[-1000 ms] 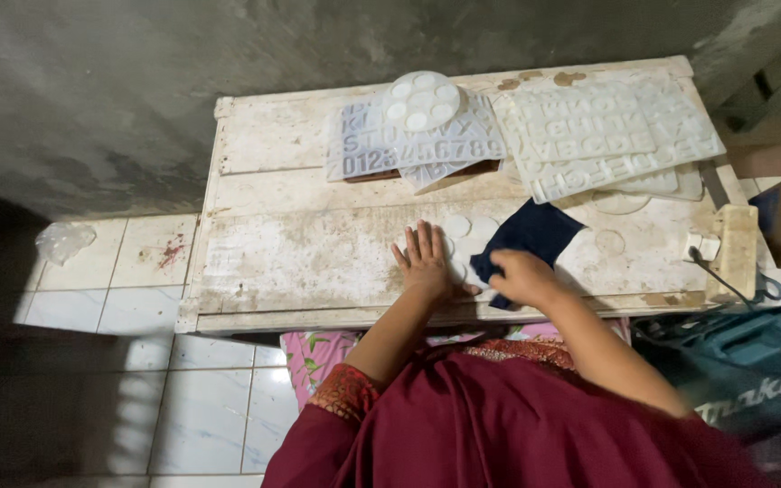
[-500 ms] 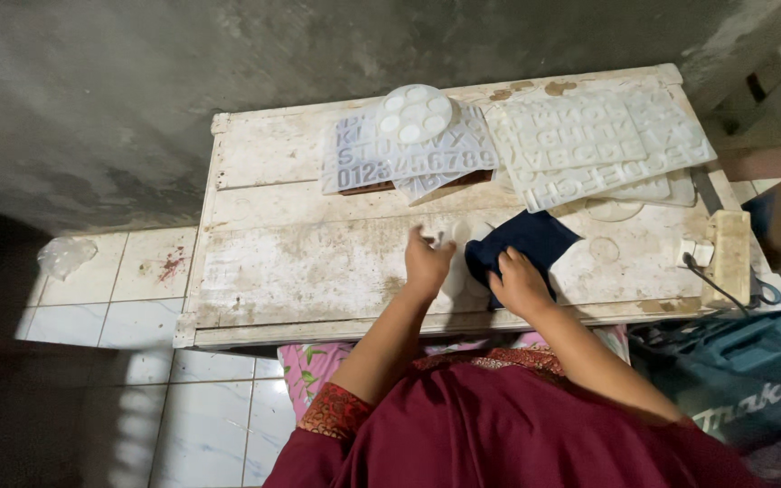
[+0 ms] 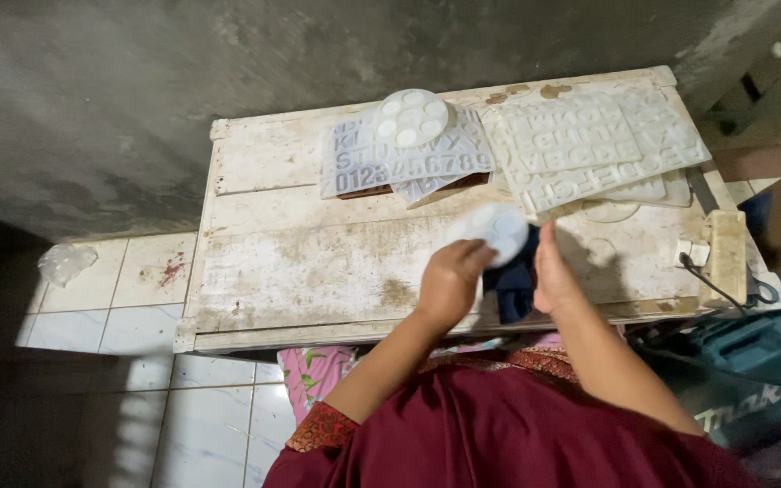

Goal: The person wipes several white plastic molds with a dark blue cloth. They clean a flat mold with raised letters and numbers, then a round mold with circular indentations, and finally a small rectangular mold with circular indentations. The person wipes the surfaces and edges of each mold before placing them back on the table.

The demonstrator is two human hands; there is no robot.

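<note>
You are holding a small round white mould (image 3: pixel 496 230) up over the near edge of the tabletop (image 3: pixel 300 271), right of its middle. Your left hand (image 3: pixel 451 282) is gripping the mould's lower left rim, fingers curled shut around it with the knuckles facing the camera. Your right hand (image 3: pixel 554 276) is pressing against the mould from the right side with a dark blue cloth (image 3: pixel 512 289) bunched between palm and mould; the fingers are lying fairly straight and together, thumb upward, and how tightly they are closing on the cloth you cannot tell from this angle. The cloth is hanging down between your two hands, just above the tabletop's near edge.

Along the far edge of the tabletop, a second round white mould (image 3: pixel 411 118) with circular cavities is resting on top of a translucent sheet mould (image 3: pixel 381 163) of letters and numerals. Just right of it, reaching the far right corner, several pale letter sheet moulds (image 3: pixel 589 145) are lying overlapped. At the right edge a pale rectangular block (image 3: pixel 726 256) is lying with a black cable (image 3: pixel 725 289) beside it. Off the right edge a teal tool case (image 3: pixel 761 361) is standing on the floor.
</note>
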